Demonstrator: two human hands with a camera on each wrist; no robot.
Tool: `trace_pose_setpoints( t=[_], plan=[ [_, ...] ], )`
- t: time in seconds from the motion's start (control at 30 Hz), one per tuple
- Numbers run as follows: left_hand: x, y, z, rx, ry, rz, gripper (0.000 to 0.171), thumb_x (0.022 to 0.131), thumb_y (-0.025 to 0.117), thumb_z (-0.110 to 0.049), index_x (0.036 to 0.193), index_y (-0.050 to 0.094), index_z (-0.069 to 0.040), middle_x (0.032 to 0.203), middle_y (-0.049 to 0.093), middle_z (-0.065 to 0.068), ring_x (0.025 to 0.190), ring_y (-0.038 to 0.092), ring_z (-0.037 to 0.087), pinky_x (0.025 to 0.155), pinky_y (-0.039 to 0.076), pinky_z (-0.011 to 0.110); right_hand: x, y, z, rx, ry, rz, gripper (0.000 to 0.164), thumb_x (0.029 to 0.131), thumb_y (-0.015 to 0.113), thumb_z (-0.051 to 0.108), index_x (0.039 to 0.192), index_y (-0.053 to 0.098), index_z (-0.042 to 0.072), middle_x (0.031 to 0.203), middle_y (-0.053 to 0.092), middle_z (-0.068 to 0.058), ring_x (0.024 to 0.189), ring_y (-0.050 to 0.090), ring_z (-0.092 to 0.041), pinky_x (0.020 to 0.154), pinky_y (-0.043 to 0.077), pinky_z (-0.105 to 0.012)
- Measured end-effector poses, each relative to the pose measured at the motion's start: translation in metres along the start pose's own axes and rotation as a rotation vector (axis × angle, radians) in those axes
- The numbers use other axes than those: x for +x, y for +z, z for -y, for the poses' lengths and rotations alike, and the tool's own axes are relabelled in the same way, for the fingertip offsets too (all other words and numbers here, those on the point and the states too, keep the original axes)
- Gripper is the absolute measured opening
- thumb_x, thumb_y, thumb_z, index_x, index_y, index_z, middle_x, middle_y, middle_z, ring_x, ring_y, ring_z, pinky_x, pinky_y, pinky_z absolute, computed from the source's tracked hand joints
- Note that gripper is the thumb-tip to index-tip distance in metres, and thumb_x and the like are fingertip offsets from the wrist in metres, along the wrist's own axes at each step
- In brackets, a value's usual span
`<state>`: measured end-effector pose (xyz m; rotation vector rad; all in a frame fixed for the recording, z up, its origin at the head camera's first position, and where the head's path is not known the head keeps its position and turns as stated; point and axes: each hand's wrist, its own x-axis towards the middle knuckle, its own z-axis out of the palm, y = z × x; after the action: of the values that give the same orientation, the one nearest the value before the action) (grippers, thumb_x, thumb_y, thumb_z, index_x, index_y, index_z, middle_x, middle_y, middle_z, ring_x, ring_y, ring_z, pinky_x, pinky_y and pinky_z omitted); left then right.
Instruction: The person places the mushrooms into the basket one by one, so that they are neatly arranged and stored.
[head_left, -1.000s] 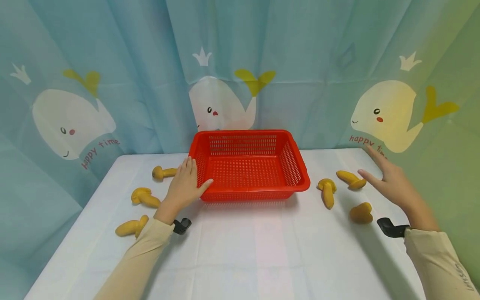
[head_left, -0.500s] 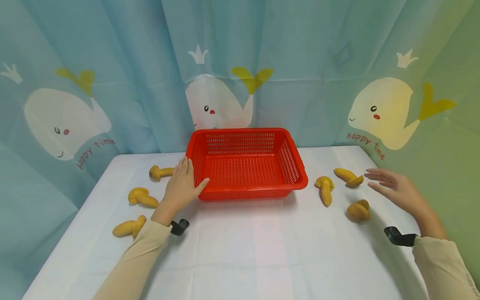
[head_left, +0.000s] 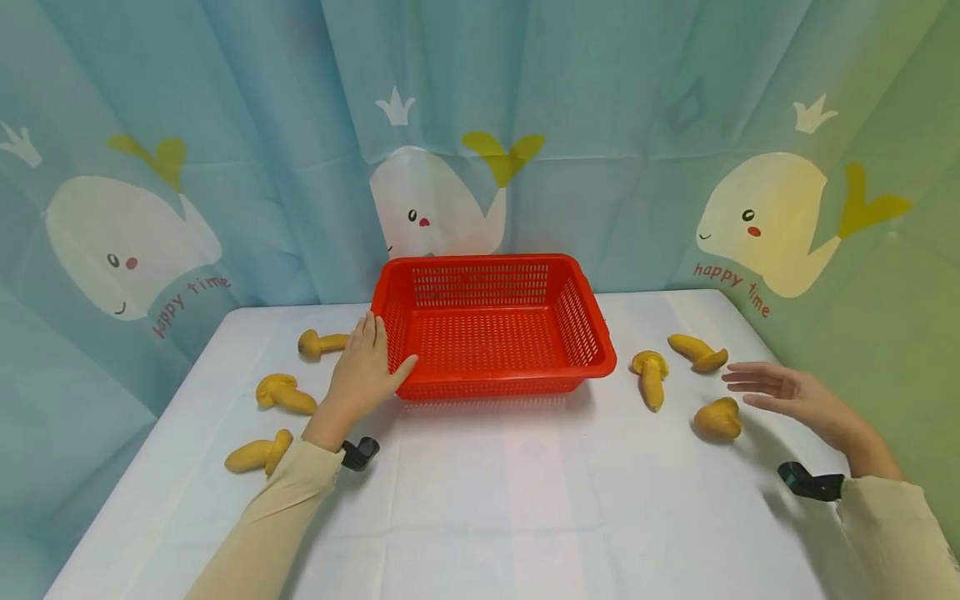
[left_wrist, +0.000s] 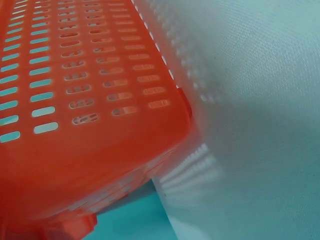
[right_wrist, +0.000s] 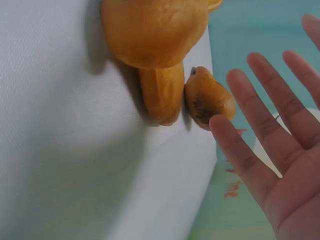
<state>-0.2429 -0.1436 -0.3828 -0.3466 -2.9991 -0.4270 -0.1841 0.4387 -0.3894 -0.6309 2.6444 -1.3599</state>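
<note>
A red plastic basket (head_left: 487, 385) with slotted walls stands at the back middle of the table, nothing inside. My left hand (head_left: 365, 367) rests at its left rim, fingers straight and thumb spread toward the front corner. The left wrist view shows the basket's wall (left_wrist: 100, 145) close up, without the hand. My right hand (head_left: 802, 404) hovers at the right, fingers extended, holding nothing. Left of its fingertips lies a yellow-brown mushroom (head_left: 717, 420), large in the right wrist view. Behind it is another mushroom (head_left: 699, 353); a third mushroom (head_left: 652, 380) lies nearer the basket.
Three more mushrooms lie left of the basket: one mushroom (head_left: 313, 345) at the back, one mushroom (head_left: 285, 393) in the middle and one mushroom (head_left: 259, 455) in front. A blue curtain (head_left: 600, 125) with whale prints hangs behind the white-covered table (head_left: 465, 500).
My right hand has come down and its fingers have drawn closer together, near the right-hand mushrooms. The left hand stays at the basket rim. The head view has shifted slightly.
</note>
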Motion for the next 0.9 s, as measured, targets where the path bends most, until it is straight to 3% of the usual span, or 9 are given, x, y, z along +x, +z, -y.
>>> trace_pose_setpoints(
  t=[0.2,0.37,0.57,0.73,0.9],
  plan=[
    [-0.001,-0.001,-0.002,0.006,-0.008,-0.003,0.086,0.093,0.045,-0.049,0.144,0.016,0.014,0.153,0.009,0.031,0.142,0.011,0.045,0.117,0.016,0.052,0.001,-0.002,-0.014,0.018,0.077,0.071,0.039,0.094,0.048,0.000,0.132,0.042,-0.007,0.121,0.060,0.020,0.107,0.057,0.008,0.082,0.045,-0.007],
    [-0.001,0.000,-0.003,0.012,-0.004,-0.009,0.086,0.093,0.045,-0.049,0.144,0.016,0.014,0.153,0.011,0.031,0.142,0.012,0.046,0.116,0.018,0.053,-0.001,-0.004,-0.023,0.023,0.084,0.115,0.038,0.094,0.047,0.000,0.131,0.043,-0.008,0.123,0.059,0.020,0.109,0.055,0.010,0.082,0.043,-0.007],
    [0.000,-0.001,-0.002,0.011,0.011,-0.036,0.079,0.094,0.046,-0.039,0.143,0.017,0.014,0.153,0.014,0.031,0.142,0.015,0.046,0.117,0.018,0.053,-0.001,-0.004,-0.031,0.022,0.094,0.088,0.037,0.094,0.048,0.000,0.130,0.045,-0.006,0.121,0.059,0.023,0.106,0.056,0.011,0.081,0.040,-0.005],
    [0.001,-0.005,0.001,-0.012,0.016,-0.014,0.073,0.094,0.047,-0.030,0.144,0.016,0.015,0.153,0.013,0.031,0.142,0.014,0.045,0.117,0.017,0.053,0.000,-0.003,-0.035,0.074,0.042,0.085,0.037,0.093,0.048,-0.004,0.129,0.043,-0.013,0.121,0.059,0.023,0.107,0.058,0.009,0.084,0.042,-0.004],
    [0.005,-0.014,0.004,0.046,0.015,-0.047,0.069,0.093,0.050,-0.022,0.144,0.019,0.013,0.152,0.018,0.030,0.141,0.018,0.045,0.116,0.018,0.054,0.001,-0.002,-0.035,0.047,0.038,0.073,0.036,0.093,0.049,-0.004,0.127,0.045,-0.012,0.120,0.060,0.023,0.107,0.056,0.010,0.083,0.039,-0.002]
  ],
)
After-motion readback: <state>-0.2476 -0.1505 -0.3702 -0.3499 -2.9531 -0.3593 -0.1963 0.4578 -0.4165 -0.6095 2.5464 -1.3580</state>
